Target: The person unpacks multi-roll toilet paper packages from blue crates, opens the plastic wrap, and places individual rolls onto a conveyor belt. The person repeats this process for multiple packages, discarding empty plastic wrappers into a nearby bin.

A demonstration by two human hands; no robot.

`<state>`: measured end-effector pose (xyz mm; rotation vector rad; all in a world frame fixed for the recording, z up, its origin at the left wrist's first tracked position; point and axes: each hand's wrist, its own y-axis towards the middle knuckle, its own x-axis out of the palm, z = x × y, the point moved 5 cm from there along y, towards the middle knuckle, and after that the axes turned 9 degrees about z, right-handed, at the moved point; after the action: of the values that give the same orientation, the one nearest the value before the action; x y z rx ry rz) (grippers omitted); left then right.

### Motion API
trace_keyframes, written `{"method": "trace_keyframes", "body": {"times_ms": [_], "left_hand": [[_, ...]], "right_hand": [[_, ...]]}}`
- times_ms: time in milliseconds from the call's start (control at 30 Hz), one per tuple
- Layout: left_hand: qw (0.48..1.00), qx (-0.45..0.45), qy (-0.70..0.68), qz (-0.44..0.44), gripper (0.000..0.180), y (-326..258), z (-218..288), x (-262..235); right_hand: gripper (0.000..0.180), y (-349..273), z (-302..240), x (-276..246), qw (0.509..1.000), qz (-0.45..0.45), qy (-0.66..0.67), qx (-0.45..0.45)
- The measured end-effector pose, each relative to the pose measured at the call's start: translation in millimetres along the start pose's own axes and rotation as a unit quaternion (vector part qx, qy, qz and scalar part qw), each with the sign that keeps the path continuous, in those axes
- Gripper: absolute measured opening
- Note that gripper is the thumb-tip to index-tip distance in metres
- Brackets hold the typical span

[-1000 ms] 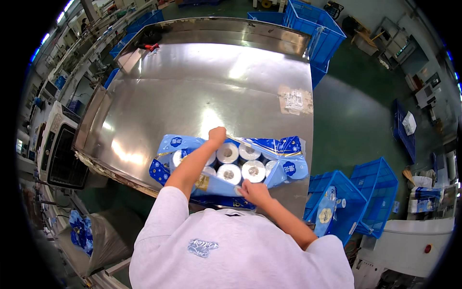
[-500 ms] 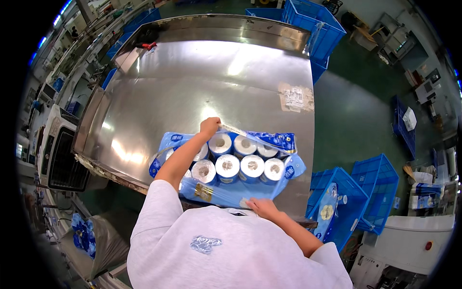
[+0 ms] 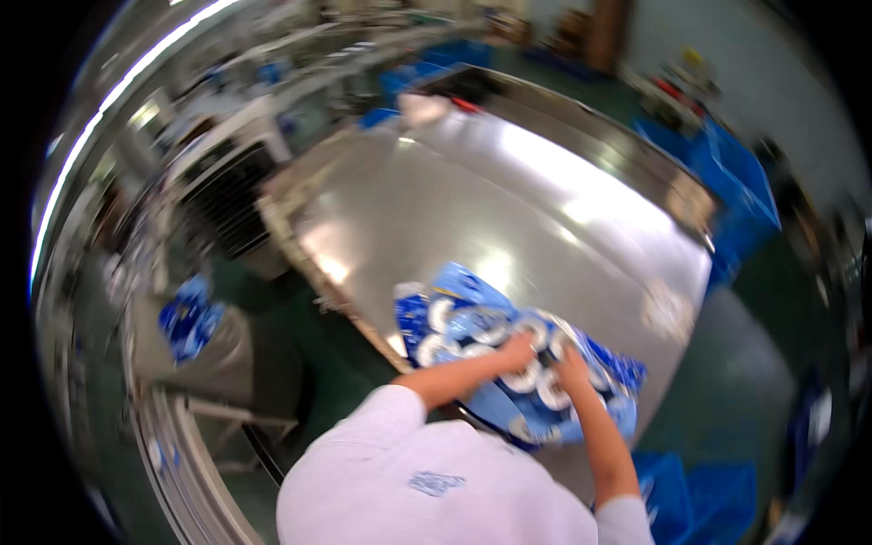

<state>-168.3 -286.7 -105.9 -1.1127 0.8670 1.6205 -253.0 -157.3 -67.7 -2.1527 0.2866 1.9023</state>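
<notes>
An opened blue plastic pack (image 3: 495, 406) lies at the near edge of the metal table, its film spread around several white toilet rolls (image 3: 552, 391) standing on end. Both of my hands reach into the middle of it, close together. My left hand (image 3: 518, 351) is on the rolls, with its fingers smeared by motion. Just to its right, my right hand (image 3: 571, 371) points down among the rolls, its fingers blurred and partly hidden. Whether either hand grips a roll does not show.
The shiny metal table (image 3: 472, 209) has a raised far edge, with a red-handled tool (image 3: 466, 105) near its far left corner. Blue crates stand beyond the right side (image 3: 740, 177) and at the near right (image 3: 658, 490). A covered bin (image 3: 245, 363) holding blue film stands left.
My view has swung left and is blurred. My left hand has left the film's far edge and my right hand the near edge; both are now over the rolls.
</notes>
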Motion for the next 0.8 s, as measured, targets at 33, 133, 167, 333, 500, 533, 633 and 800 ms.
{"method": "trace_keyframes", "body": {"times_ms": [33,133,167,333,500,533,633,800], "left_hand": [[0.992,-0.060,-0.043,0.102,0.040,1,-16,16],[0.998,-0.001,0.045,0.036,0.027,3,15,5],[0.988,0.068,0.139,0.005,0.024,-7,34,-14],[0.991,0.059,0.069,0.098,0.029,-78,55,-86],[0.951,-0.093,-0.095,0.280,0.034,-198,81,-193],[0.933,-0.132,-0.114,0.315,0.035,-228,83,-205],[0.862,-0.266,-0.148,0.406,0.039,-337,85,-230],[0.683,-0.517,-0.001,0.515,0.042,-575,105,-252]], "right_hand": [[0.063,3,-6,-1,1.000,-0.006,0.014,-0.005],[0.058,-2,17,10,0.999,-0.019,0.029,0.023],[0.057,-3,25,10,1.000,-0.021,0.011,0.020],[0.054,8,17,3,0.999,-0.003,-0.010,-0.045],[0.051,6,9,-7,0.995,0.043,0.016,-0.093],[0.051,2,13,-5,0.992,0.068,0.021,-0.104],[0.050,-10,33,-4,0.982,0.108,0.124,-0.093],[0.055,-74,-45,-105,0.970,0.222,-0.077,0.068]]}}
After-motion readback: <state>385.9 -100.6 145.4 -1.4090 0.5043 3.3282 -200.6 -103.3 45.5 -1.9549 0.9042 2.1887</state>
